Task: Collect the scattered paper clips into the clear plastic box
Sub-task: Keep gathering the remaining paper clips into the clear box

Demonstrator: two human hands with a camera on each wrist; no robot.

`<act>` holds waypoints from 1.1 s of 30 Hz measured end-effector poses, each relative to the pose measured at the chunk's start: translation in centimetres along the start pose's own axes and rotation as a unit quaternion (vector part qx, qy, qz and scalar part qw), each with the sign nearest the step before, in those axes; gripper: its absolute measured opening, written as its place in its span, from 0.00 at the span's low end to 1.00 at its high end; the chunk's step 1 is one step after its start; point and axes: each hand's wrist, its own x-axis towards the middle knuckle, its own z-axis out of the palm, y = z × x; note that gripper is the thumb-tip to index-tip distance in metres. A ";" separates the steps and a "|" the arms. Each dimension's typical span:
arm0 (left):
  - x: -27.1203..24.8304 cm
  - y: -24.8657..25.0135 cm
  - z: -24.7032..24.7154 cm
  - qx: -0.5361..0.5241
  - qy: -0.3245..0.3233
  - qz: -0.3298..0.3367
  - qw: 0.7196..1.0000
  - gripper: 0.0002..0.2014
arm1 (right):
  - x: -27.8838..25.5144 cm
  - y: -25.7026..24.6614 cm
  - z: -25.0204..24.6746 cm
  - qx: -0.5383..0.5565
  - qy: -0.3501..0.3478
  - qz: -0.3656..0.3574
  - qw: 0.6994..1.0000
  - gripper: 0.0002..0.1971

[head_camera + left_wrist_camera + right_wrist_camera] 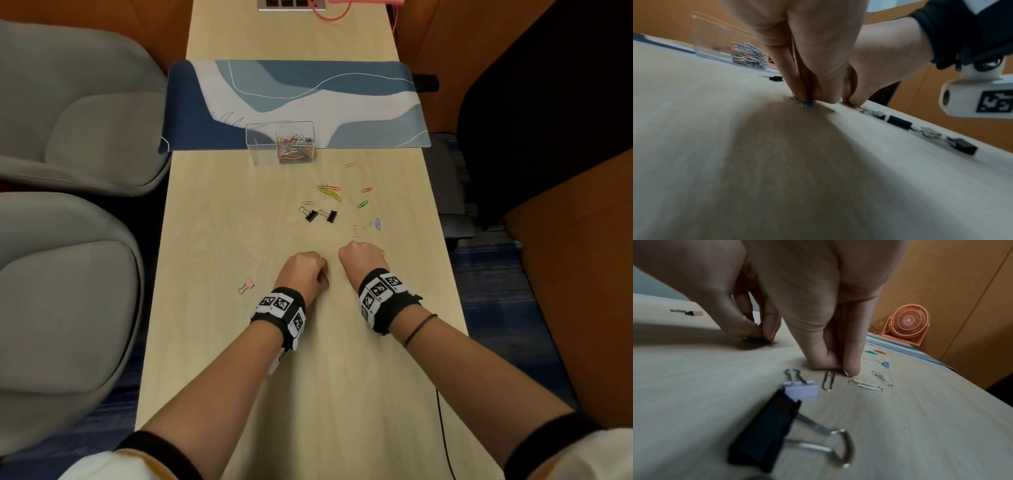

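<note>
Your left hand [303, 270] pinches a blue clip [808, 102] on the worktop; right hand [359, 258] fingertips curl onto a paper clip — can't tell if grasped. Clear plastic box [280, 144] sits well ahead. Flat wire may slip; binder clips [318, 215] nearby could get grabbed by mistake.

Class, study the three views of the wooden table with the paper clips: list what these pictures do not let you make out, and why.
- Head view: what the left hand and right hand pinch, hidden under the knuckles.
- Left wrist view: the small blue item at the fingertips, blurred.
- Head view: the count of coloured paper clips in the clear plastic box, too small.
- Right wrist view: the black binder clip, blurred.
</note>
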 end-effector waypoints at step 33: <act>21.2 -6.5 -14.4 -0.290 0.266 -0.047 0.918 0.04 | 15.7 10.1 -13.0 0.714 0.259 0.100 0.643 0.05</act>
